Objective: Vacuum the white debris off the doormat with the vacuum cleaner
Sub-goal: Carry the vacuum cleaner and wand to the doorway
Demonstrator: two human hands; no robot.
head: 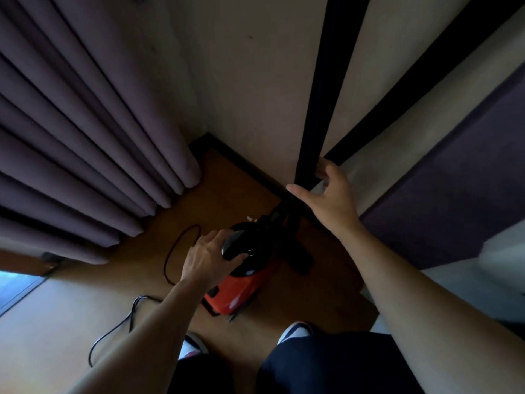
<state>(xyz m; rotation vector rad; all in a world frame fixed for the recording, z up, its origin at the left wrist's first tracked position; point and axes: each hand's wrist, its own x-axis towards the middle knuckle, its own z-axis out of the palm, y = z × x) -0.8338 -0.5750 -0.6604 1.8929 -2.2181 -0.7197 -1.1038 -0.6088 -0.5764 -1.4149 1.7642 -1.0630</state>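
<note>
A red and black vacuum cleaner (241, 288) stands on the wooden floor in the corner of the room. My left hand (210, 254) grips its black top handle (235, 245). The black hose and wand (279, 211) rise from the cleaner toward the wall, and a black floor nozzle (301, 258) lies beside it. My right hand (326, 194) hovers with fingers spread by the dark vertical trim (309, 155), thumb near the wand; it holds nothing that I can see. No doormat or white debris shows in this view.
Purple curtains (85, 132) hang at the left down to the floor. The black power cord (127, 322) loops across the floor (233, 183) at the left. A cream wall meets a purple panel (454, 180) at the right. My feet and dark trousers (312, 362) fill the bottom.
</note>
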